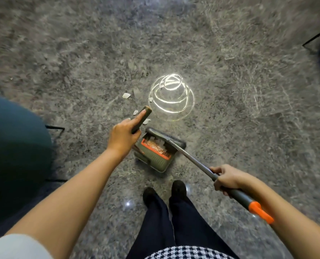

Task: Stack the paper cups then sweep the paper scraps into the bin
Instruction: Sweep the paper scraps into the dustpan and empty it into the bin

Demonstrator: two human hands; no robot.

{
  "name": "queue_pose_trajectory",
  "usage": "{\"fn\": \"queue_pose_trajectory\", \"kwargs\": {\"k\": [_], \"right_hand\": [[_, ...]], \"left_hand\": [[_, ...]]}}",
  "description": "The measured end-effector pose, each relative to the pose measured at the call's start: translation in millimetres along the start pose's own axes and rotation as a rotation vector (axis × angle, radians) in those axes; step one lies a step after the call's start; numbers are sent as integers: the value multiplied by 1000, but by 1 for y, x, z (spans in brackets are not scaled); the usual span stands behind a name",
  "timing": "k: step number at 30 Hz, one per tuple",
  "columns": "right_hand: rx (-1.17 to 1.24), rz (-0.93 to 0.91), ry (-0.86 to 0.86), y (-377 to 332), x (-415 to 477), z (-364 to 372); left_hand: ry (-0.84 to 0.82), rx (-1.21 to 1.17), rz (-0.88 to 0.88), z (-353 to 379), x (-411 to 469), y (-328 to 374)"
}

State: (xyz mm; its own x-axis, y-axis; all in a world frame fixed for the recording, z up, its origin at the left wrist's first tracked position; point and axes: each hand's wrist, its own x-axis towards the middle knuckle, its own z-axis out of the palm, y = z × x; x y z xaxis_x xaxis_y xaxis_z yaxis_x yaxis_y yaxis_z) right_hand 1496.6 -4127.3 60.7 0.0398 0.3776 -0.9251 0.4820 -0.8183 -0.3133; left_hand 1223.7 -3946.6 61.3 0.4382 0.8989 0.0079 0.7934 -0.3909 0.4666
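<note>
The dustpan in front of me is olive green with an orange comb strip, and the scraps in it are white, as are the scraps on the floor. My broom has a grey shaft ending in an orange tip. The floor is mottled grey; my trousers are dark navy and my top is black-and-white houndstooth.

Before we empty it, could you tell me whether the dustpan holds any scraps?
Yes: pale paper scraps lie inside the dustpan.
</note>
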Motion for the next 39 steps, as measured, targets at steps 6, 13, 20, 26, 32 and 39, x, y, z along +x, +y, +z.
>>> {"fn": "queue_pose_trajectory", "kwargs": {"k": [6,13,20,26,32,39], "right_hand": [[60,-33,-38,1,-36,-2],[132,-14,-21,6,-70,-17],[83,-53,56,-32,-66,-19],[6,-89,145,-88,-34,-19],[-11,-127,203,-156,19,-62],[-120,-176,224,-250,103,-135]], "left_hand": [[12,-4,49,-2,-8,-5],[-10,-47,29,-8,-22,-13],[92,-141,-71,-33,-49,-42],[221,-216,-256,-52,-60,-72],[298,-235,-349,-59,-47,-92],[382,-186,-479,-57,-5,-103]]}}
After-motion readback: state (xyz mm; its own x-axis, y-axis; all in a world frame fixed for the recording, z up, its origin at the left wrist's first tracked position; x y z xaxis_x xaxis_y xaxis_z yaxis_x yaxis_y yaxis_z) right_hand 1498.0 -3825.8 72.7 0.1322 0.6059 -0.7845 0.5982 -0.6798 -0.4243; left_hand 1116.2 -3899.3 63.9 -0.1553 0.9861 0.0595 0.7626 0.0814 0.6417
